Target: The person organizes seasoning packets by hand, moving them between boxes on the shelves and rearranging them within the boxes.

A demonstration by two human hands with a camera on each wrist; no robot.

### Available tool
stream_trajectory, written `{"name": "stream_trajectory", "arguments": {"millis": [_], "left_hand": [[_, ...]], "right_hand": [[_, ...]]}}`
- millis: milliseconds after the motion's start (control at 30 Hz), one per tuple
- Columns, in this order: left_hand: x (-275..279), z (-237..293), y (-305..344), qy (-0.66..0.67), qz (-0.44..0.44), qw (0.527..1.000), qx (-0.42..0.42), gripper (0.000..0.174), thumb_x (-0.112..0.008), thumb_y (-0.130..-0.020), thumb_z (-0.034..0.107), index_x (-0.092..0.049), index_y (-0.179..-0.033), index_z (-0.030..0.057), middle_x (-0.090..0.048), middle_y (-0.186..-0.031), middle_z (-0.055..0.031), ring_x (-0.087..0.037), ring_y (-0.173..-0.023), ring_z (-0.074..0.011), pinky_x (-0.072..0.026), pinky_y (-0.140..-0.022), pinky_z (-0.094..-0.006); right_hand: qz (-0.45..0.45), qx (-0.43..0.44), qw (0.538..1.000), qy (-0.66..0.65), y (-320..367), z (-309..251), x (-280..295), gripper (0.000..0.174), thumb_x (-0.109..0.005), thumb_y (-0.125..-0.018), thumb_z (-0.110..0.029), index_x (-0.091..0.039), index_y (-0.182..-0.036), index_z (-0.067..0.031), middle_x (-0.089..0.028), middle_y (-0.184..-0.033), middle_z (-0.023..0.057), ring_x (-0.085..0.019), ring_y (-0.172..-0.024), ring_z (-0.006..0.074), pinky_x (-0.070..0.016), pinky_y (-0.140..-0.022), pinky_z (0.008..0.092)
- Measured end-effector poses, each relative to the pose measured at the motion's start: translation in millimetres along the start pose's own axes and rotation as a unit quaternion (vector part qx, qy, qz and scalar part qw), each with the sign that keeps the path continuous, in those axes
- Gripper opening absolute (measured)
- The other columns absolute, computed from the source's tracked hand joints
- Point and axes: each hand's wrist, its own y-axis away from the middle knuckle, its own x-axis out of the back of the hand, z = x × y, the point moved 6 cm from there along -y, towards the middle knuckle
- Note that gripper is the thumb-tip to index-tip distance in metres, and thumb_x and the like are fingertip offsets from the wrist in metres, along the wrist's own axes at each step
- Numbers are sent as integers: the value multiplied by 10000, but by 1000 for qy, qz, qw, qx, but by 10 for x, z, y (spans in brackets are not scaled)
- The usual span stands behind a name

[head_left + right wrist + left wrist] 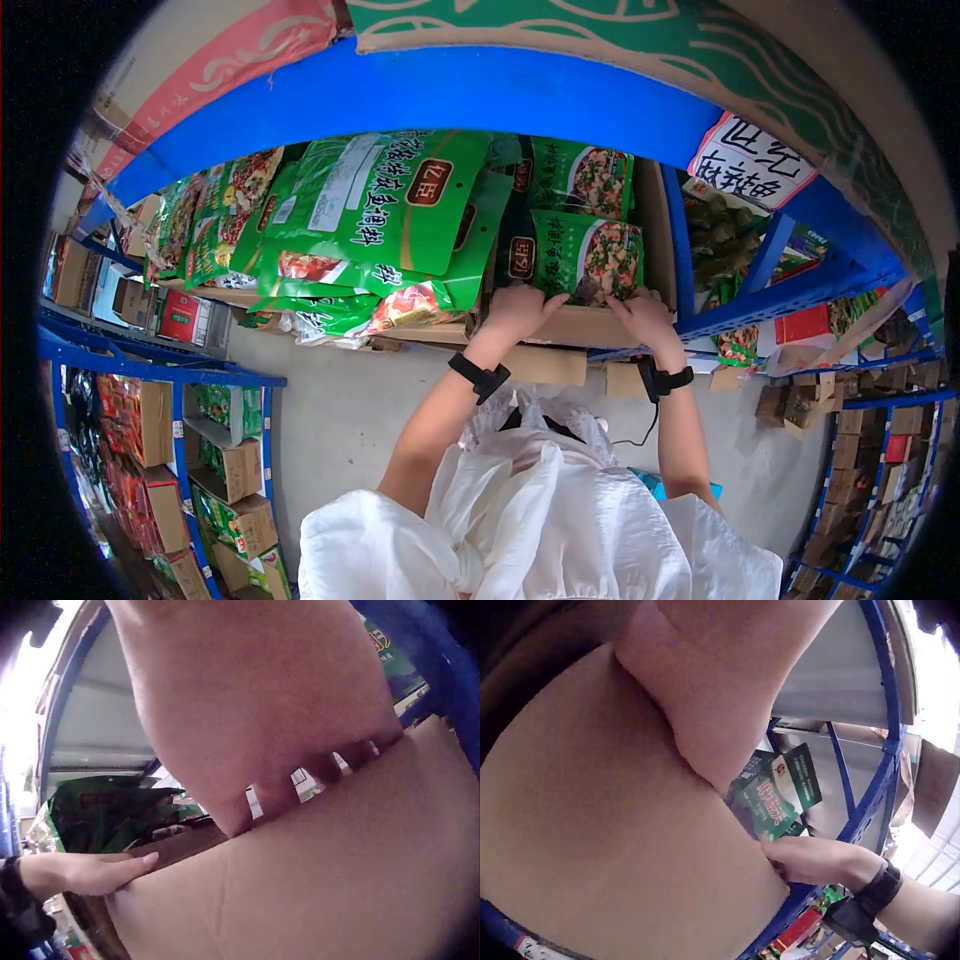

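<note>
In the head view, an open cardboard box (590,322) on the shelf holds green seasoning packets (590,250) with food pictures. My left hand (518,314) grips the box's front wall toward its left, thumb pointing inward. At the front right, my right hand (648,322) has its fingers hooked over the same wall, its thumb toward the left one. The right wrist view shows the right hand (262,705) over the cardboard edge (322,825), fingertips hidden behind it. Up close in the left wrist view, the left hand (705,690) lies against the cardboard (615,817), its fingers mostly hidden.
Large green packets (380,220) are heaped left of the box, some overhanging the shelf front. A blue beam (540,95) crosses above, and a blue upright stands at the right with a handwritten sign (752,160). More stocked shelves (165,372) flank the grey floor (340,420).
</note>
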Motion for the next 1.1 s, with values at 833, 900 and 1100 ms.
{"name": "stream_trajectory", "arguments": {"millis": [833, 900, 1100], "left_hand": [[191, 156, 157, 22, 167, 982, -85, 356, -472, -866, 344, -629, -774, 38, -616, -715, -143, -603, -662, -321, -483, -573, -421], [151, 192, 153, 31, 204, 972, -111, 271, -508, -845, 270, -620, -791, 29, -609, -765, -138, -592, -736, -311, -479, -637, -410], [-1, 657, 157, 51, 208, 968, -129, 181, -544, -811, 185, -609, -833, 18, -593, -879, -130, -562, -853, -306, -457, -750, -398]], "right_hand": [[265, 108, 944, -167, 768, -54, 249, 288, -523, -851, -188, -577, -1065, -3, -594, -1023, 169, -468, -1106, 331, -313, -994, 420], [279, 112, 929, -215, 941, 86, 266, 254, -534, -842, -150, -589, -1036, 4, -600, -1010, 159, -502, -1057, 323, -372, -932, 388], [257, -58, 906, -331, 1482, 1265, -120, 180, -540, -849, -139, -610, -908, 16, -632, -927, 101, -607, -811, 220, -467, -663, 303]]}}
